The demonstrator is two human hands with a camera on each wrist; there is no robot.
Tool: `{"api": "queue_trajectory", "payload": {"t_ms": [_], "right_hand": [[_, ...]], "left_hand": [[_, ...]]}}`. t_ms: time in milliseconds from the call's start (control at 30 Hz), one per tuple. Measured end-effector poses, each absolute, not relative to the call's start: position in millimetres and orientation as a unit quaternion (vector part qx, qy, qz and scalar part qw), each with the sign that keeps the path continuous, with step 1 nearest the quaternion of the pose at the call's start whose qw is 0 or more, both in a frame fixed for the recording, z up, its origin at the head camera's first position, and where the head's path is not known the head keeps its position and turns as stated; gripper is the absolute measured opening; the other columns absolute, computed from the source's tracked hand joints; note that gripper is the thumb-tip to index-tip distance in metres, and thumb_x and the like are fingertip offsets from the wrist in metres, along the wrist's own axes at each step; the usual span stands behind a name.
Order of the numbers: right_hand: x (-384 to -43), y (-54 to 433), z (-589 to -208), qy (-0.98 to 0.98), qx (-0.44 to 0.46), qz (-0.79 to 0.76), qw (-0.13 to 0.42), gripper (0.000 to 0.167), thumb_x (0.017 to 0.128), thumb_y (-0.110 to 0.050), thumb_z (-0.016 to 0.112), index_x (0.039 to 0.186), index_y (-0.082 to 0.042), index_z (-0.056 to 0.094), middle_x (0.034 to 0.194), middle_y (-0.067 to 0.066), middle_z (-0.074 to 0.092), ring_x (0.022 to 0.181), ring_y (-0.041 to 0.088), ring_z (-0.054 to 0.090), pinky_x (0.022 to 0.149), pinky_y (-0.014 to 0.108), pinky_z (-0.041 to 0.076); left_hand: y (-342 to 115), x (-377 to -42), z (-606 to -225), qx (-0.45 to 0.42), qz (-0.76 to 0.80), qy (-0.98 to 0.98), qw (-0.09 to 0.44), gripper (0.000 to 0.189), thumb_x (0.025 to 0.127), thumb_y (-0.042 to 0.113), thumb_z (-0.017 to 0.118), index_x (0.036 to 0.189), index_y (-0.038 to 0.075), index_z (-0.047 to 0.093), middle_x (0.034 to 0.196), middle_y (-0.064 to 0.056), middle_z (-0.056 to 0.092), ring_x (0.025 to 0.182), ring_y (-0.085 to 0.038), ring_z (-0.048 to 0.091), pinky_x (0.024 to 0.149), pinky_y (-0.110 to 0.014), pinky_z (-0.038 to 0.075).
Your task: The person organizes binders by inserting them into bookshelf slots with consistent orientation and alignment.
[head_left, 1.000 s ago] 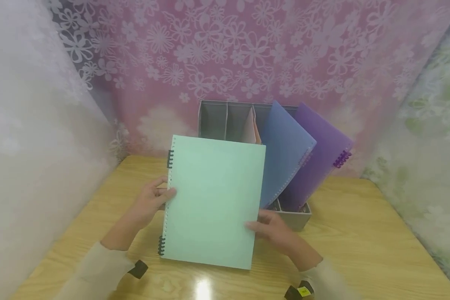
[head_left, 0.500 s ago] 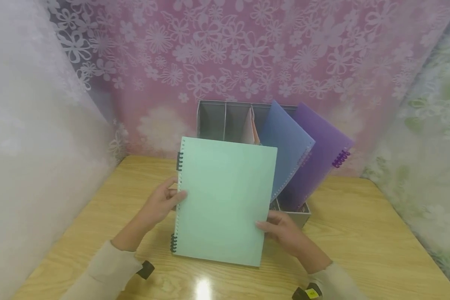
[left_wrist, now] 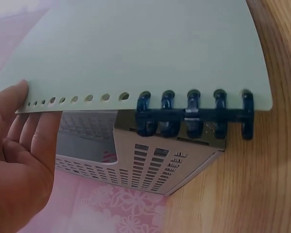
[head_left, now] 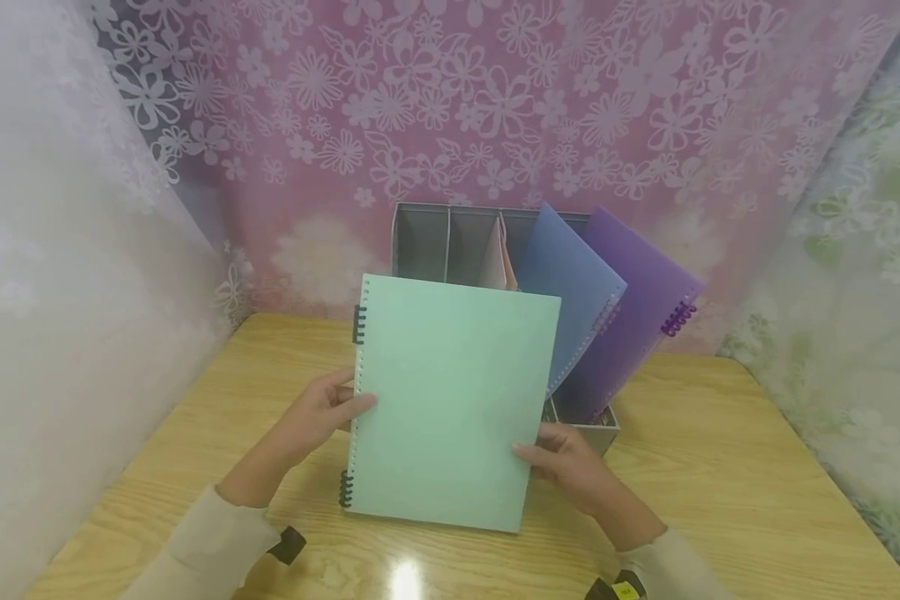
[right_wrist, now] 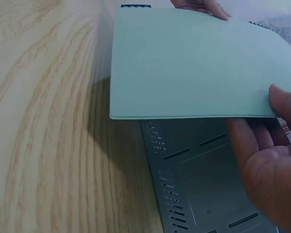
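Note:
A pale green ring-bound notebook point(head_left: 450, 400) is held up in front of a grey file organizer point(head_left: 420, 237), hiding much of it. Dark binder rings point(left_wrist: 194, 114) clasp its punched left edge near both ends. My left hand point(head_left: 322, 417) pinches that edge about halfway, thumb on the cover and fingers behind. On the opposite edge, lower down, my right hand point(head_left: 573, 467) grips it the same way. From the right wrist view, the notebook's lower corner stands over the wooden table point(right_wrist: 43, 126).
A blue notebook point(head_left: 566, 292) and a purple notebook point(head_left: 630, 308) lean to the right in the organizer's slots. Left of them stands a thin pinkish folder point(head_left: 498, 258). Patterned curtains point(head_left: 465, 100) hang behind and at both sides of the table.
Both hands have carried the green notebook a little to the right, mostly in the first half second. The organizer and the other notebooks have stayed in place.

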State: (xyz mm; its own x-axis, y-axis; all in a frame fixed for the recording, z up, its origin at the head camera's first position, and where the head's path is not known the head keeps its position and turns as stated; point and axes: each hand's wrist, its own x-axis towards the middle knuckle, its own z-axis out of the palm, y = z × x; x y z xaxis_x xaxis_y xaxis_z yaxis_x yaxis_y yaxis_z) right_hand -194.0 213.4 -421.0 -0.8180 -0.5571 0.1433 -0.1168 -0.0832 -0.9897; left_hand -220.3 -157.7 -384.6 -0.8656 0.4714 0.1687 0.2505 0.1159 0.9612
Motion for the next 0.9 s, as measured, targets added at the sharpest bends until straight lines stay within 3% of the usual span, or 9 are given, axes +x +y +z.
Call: {"api": "queue_trajectory", "payload": {"t_ms": [200,300,500,667,767,900], "right_hand": [[-189.7,209.4,-416.4,0.700,-0.234,-0.662,0.126,0.028,0.097,-0.004,0.055,0.124,0.000,0.063,0.119,-0.008,0.067,0.106,0.014,0.065,0.088,0.034,0.055],[-186.4,206.5,-410.9,0.737,-0.217,-0.633,0.095,0.036,0.095,-0.007,0.061,0.128,0.008,0.057,0.122,-0.005,0.066,0.109,0.011,0.063,0.089,0.030,0.053],[-181.0,203.2,-401.6,0.790,-0.188,-0.584,-0.005,0.042,0.095,-0.010,0.063,0.133,0.005,0.053,0.131,0.019,0.058,0.112,0.005,0.059,0.091,0.023,0.051],[-178.8,207.0,-399.6,0.840,-0.147,-0.512,-0.099,0.035,0.100,-0.017,0.054,0.131,-0.002,0.058,0.130,0.014,0.061,0.119,0.018,0.058,0.093,0.014,0.044],[-178.6,208.5,-401.4,0.871,-0.149,-0.447,-0.141,0.036,0.098,-0.018,0.059,0.131,-0.003,0.059,0.129,0.013,0.062,0.120,0.030,0.057,0.096,0.026,0.049],[-178.1,208.0,-404.9,0.909,-0.170,-0.328,-0.193,0.043,0.092,-0.015,0.067,0.131,0.002,0.058,0.131,0.019,0.060,0.116,0.037,0.059,0.095,0.050,0.049]], "left_hand": [[-158.2,-217.1,-384.0,0.264,0.629,0.729,0.062,0.043,0.100,0.014,0.056,0.139,-0.002,0.047,0.108,-0.018,0.071,0.089,-0.022,0.072,0.074,-0.040,0.059],[-159.8,-215.5,-383.0,0.266,0.632,0.727,0.045,0.042,0.099,0.012,0.056,0.138,-0.004,0.048,0.107,-0.016,0.071,0.087,-0.021,0.072,0.073,-0.040,0.059],[-166.5,-211.9,-377.2,0.256,0.634,0.730,-0.008,0.036,0.099,0.009,0.056,0.131,-0.006,0.052,0.102,-0.008,0.074,0.084,-0.019,0.072,0.071,-0.039,0.060],[-174.3,-208.3,-372.7,0.257,0.633,0.729,-0.029,0.035,0.098,0.007,0.056,0.131,-0.003,0.054,0.099,0.002,0.075,0.082,-0.018,0.072,0.070,-0.038,0.060],[-181.4,-204.6,-370.0,0.262,0.631,0.729,-0.042,0.033,0.098,0.005,0.055,0.131,0.005,0.057,0.097,0.006,0.074,0.081,-0.017,0.072,0.069,-0.035,0.060],[-193.1,-198.4,-362.8,0.262,0.632,0.725,-0.075,0.035,0.098,0.000,0.054,0.129,0.013,0.062,0.096,0.007,0.074,0.078,-0.014,0.072,0.066,-0.032,0.059]]}}
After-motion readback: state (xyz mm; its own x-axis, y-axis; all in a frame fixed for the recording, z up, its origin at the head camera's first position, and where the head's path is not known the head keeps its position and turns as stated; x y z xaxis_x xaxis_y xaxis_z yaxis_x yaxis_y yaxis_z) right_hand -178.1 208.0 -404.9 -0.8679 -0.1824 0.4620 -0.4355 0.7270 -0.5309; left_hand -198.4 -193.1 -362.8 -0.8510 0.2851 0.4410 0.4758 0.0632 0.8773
